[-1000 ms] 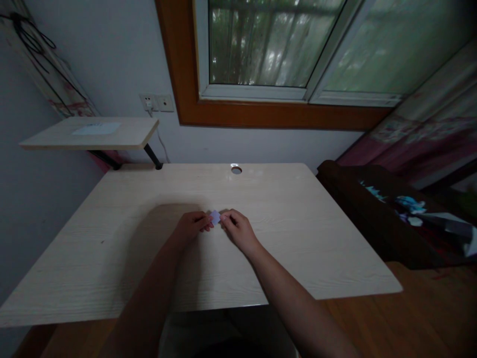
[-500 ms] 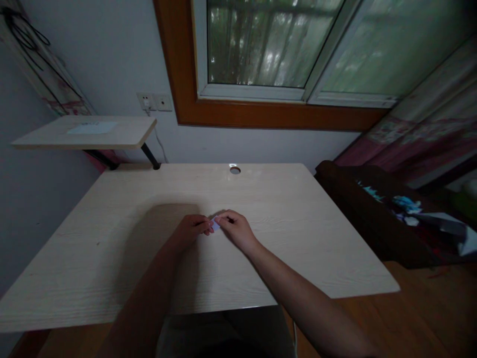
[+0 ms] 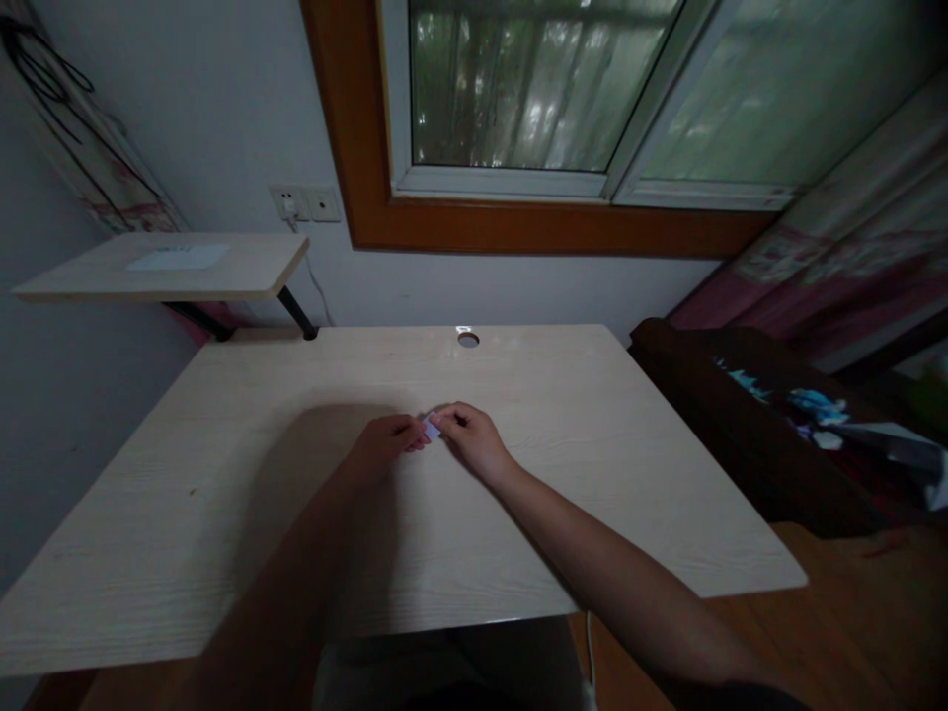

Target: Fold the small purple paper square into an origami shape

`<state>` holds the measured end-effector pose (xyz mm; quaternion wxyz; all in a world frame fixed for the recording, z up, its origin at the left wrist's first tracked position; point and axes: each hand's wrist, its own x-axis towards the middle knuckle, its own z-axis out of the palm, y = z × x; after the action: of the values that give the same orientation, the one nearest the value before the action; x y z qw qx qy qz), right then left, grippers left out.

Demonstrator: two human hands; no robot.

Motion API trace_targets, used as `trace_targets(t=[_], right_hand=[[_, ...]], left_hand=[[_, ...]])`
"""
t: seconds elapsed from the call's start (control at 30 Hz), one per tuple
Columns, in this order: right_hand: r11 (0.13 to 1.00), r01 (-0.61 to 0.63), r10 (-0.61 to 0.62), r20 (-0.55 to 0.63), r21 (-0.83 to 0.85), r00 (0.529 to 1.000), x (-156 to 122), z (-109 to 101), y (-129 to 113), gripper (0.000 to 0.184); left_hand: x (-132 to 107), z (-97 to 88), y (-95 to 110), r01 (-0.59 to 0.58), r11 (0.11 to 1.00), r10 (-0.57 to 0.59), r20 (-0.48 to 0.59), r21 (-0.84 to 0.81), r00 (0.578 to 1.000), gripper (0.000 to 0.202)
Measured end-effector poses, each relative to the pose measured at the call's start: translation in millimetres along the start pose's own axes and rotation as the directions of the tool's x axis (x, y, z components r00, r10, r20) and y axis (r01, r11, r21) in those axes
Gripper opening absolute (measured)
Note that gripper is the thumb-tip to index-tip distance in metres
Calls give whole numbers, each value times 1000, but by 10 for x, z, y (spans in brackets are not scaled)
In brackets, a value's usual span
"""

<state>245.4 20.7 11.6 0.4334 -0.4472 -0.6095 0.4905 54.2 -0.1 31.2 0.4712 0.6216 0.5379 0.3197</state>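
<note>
Your two bare hands meet near the middle of a pale wood-grain tabletop (image 3: 578,425), with a small pale piece (image 3: 433,427), apparently paper, between them. At nine o'clock from it, your left hand (image 3: 385,439) pinches its near edge, fingers curled; at three o'clock, your right hand (image 3: 471,436) grips the other side between thumb and fingers. Whether the piece is creased, or touches the tabletop, you cannot tell from here. A round hole (image 3: 468,340) lies at one o'clock, and a raised shelf (image 3: 256,265) stands at ten o'clock.

The step in hand seems to be close two-handed handling of this piece. Your next move likely calls for a light, precise fingertip pinch, since fingers cover much of so small a thing.
</note>
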Motion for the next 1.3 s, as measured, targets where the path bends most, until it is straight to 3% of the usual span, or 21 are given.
trace_targets(t=[0.1, 0.3, 0.43, 0.67, 0.93, 1.13, 1.3], right_hand=[[996, 51, -51, -2, -69, 999, 120, -66, 38, 30], [993, 42, -46, -28, -113, 999, 374, -94, 120, 33], [992, 68, -70, -11, -109, 997, 506, -96, 170, 31], [997, 47, -37, 138, -67, 990, 574, -166, 211, 29], [984, 110, -94, 117, -140, 989, 512, -166, 178, 25], [938, 238, -194, 186, -254, 963, 499, -160, 142, 20], [931, 254, -211, 181, -262, 961, 480, -157, 120, 18]], left_hand=[[132, -44, 66, -91, 979, 90, 11, 182, 996, 33], [409, -57, 10, -65, 992, 72, -57, 112, 996, 31], [506, -60, -65, -46, 999, 44, -119, -17, 992, 30], [486, -106, -89, -58, 992, 40, -159, -110, 986, 26], [480, -98, -71, -97, 995, 94, -185, -3, 978, 26], [500, -47, -100, -107, 994, 111, -165, 31, 980, 27], [502, -35, -108, -92, 992, 108, -183, 90, 977, 27]])
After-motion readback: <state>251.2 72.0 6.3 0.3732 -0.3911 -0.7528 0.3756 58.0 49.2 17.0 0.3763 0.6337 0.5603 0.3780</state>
